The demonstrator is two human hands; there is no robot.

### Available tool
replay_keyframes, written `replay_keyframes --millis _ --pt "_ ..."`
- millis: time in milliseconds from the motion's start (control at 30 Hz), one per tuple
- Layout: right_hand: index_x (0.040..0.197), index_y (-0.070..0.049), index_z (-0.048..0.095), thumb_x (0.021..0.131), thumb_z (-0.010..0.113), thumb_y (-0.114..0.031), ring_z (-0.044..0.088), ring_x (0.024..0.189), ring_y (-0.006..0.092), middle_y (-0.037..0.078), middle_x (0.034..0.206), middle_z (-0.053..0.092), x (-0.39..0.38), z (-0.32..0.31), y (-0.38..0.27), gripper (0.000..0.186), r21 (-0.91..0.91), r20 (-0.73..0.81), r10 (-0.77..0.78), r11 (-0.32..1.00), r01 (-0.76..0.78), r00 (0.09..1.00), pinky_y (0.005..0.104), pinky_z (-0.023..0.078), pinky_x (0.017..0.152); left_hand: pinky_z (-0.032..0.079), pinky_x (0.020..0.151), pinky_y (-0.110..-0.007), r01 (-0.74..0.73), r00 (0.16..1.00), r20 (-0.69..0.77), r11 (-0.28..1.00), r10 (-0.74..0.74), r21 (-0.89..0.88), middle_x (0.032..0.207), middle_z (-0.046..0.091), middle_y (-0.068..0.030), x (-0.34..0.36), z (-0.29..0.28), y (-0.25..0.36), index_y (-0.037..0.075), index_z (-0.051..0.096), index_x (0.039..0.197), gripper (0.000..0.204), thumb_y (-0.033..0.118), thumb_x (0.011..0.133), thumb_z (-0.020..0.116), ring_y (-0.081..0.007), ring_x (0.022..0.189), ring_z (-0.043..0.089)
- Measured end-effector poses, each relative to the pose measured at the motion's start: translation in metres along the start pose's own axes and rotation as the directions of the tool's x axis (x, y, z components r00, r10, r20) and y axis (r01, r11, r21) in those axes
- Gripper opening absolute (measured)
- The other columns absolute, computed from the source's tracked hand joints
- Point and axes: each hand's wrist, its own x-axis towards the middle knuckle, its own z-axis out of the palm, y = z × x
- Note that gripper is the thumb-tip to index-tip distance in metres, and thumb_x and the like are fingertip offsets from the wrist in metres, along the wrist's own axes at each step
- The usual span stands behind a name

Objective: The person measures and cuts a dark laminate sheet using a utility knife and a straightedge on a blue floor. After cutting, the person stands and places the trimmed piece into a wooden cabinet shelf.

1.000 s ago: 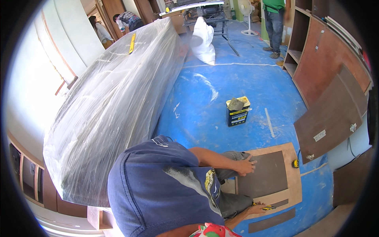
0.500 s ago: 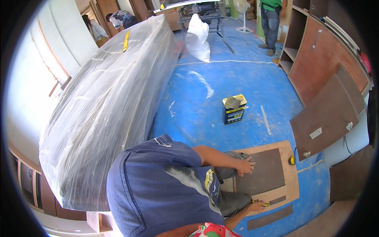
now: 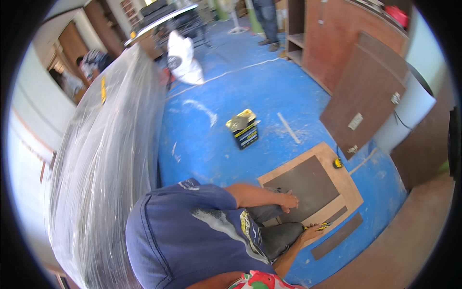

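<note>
Before my knees lies a wooden board [image 3: 350, 185] with a dark brown sheet [image 3: 313, 185] on it. My left hand [image 3: 288, 201] is over the sheet's near part with its fingers stretched out, holding nothing. Whether the palm presses down cannot be seen. Lower down, my right hand [image 3: 314, 231] is closed round a slim yellow-and-black tool, apparently a utility knife [image 3: 324, 226]. Its tip end is beside a narrow dark strip [image 3: 336, 217] lying on the board. Another dark strip [image 3: 337, 236] lies on the blue floor covering just past the board.
A yellow-and-black tape measure [image 3: 338, 164] sits at the board's far edge. Beyond stands a black-and-yellow can [image 3: 245, 135] with a flat piece on top. Brown panels [image 3: 363, 101] lean at the right. Plastic-wrapped furniture [image 3: 113, 159] fills the left. Other people [image 3: 266, 21] are farther back.
My view has turned, so the room appears tilted and shifted leftward. My left hand is slightly farther over the dark sheet. The right hand still grips the yellow-and-black tool.
</note>
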Motion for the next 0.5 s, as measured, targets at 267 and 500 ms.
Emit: replay_keyframes --millis 267,500 --pt "0.15 0.001 0.031 0.106 0.046 -0.028 0.058 0.08 0.0234 0.016 0.107 0.057 -0.005 -0.004 -0.003 0.055 0.062 -0.012 0.029 0.998 -0.028 1.0 0.037 0.05 0.065 0.048 0.104 -0.049 0.095 0.981 0.179 0.991 -0.076 -0.097 0.136 0.06 -0.0186 0.058 -0.04 0.0 0.009 0.053 0.145 0.066 0.026 0.086 0.077 -0.037 0.127 0.058" --pt "0.151 0.002 0.033 0.108 0.048 -0.034 0.059 0.082 0.023 0.016 0.101 0.06 -0.009 -0.003 -0.015 0.058 -0.017 -0.108 0.084 0.996 -0.086 0.991 0.0359 0.051 0.069 0.04 0.107 -0.064 0.195 0.91 0.37 0.981 -0.186 0.013 0.138 0.058 -0.0152 0.1 -0.014 -0.003 0.013 0.059 0.138 0.063 0.029 0.081 0.079 -0.0378 0.133 0.051"
